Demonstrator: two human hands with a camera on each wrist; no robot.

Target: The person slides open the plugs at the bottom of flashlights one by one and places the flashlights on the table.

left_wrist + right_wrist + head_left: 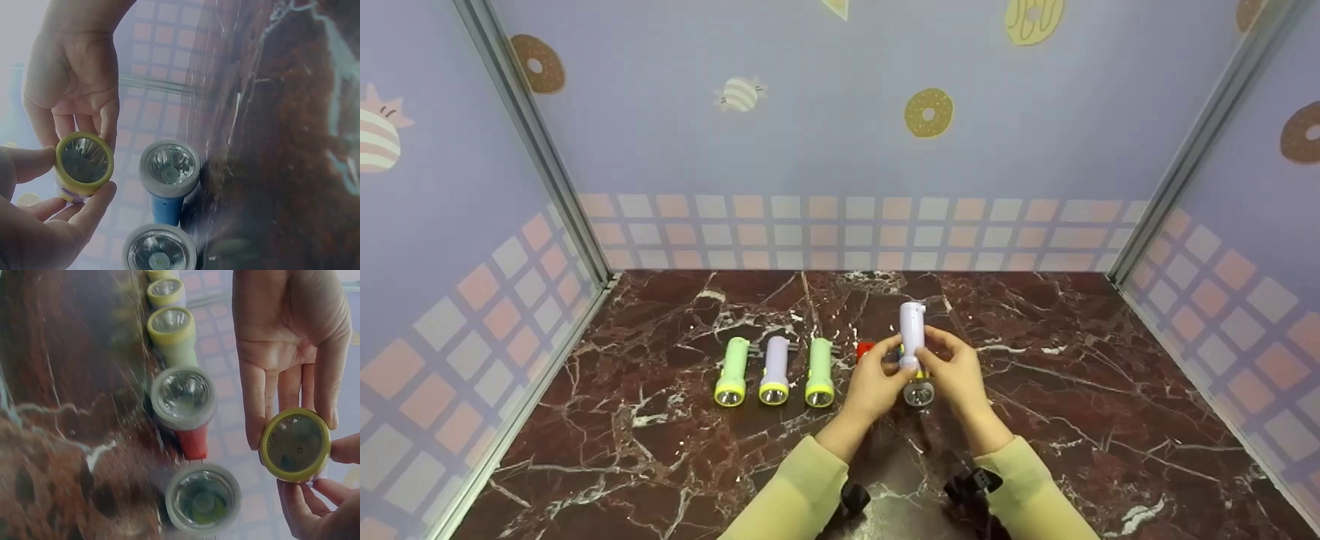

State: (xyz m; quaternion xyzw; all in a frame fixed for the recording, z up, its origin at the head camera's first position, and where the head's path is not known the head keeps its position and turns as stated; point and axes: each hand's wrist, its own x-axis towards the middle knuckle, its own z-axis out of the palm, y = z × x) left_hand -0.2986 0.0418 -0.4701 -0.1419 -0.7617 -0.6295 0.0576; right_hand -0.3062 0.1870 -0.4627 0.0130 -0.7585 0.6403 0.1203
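Both hands hold a lavender flashlight (913,330) with a yellow head ring, raised above the table with its lens toward me. The left hand (873,382) pinches its left side between thumb and fingers; the right hand (957,373) does so from the right. In the left wrist view, the yellow-rimmed lens (84,160) shows between both hands' fingertips. Just beneath the held flashlight lies a blue flashlight (166,209) with a grey rim. Beside it, a red flashlight (193,441), also grey-rimmed, is mostly hidden by the left hand in the head view.
Left of the hands, a green flashlight (820,367), a lavender flashlight (776,364) and another green flashlight (735,364) lie in a row, lenses toward me. They rest on a dark red marbled table (660,465). Patterned panels (840,150) enclose the back and sides.
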